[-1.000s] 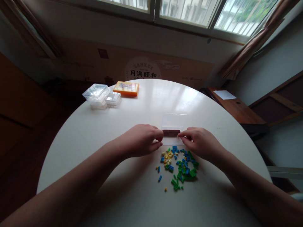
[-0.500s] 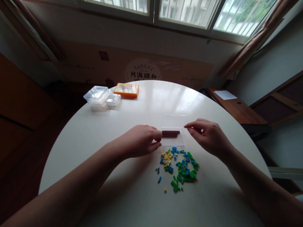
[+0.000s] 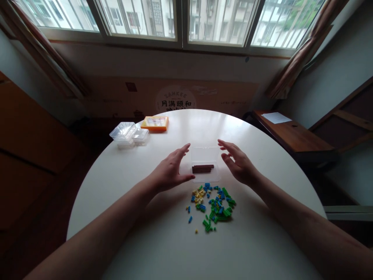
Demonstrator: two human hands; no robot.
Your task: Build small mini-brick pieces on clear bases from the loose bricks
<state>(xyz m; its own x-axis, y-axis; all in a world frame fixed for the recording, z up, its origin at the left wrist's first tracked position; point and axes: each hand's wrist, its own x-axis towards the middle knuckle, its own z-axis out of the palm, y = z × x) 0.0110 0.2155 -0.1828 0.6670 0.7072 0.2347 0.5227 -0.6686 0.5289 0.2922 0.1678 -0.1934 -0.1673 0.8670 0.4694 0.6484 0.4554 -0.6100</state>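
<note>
A clear plastic box (image 3: pixel 214 177) lies with its lid (image 3: pixel 204 154) folded back, away from me. Dark brown ridged building-brick strips (image 3: pixel 202 168) rest side by side inside it. At the box's left side is my left hand (image 3: pixel 171 167), thumb and fingers spread, holding nothing. My right hand (image 3: pixel 237 161) hovers off the box's right side, its fingers apart and nothing in them. Close in front of the box, small building bricks lie loose: yellow and cream ones (image 3: pixel 198 195), blue ones (image 3: pixel 201 207) and a larger heap of green ones (image 3: pixel 223 214).
On the far left of the round white table (image 3: pixel 116 171) stand stacked clear plastic boxes (image 3: pixel 124 132) and a smaller clear box (image 3: pixel 141 136). An orange box (image 3: pixel 155 123) is beside them. Beyond the table's right edge, a wooden desk (image 3: pixel 294 134) carries a white paper (image 3: pixel 276 118).
Both hands have opened, fingers spreading from a bent, closed pose. The left hand has drawn back from the strips, uncovering their left end. The view has tilted up a little.
</note>
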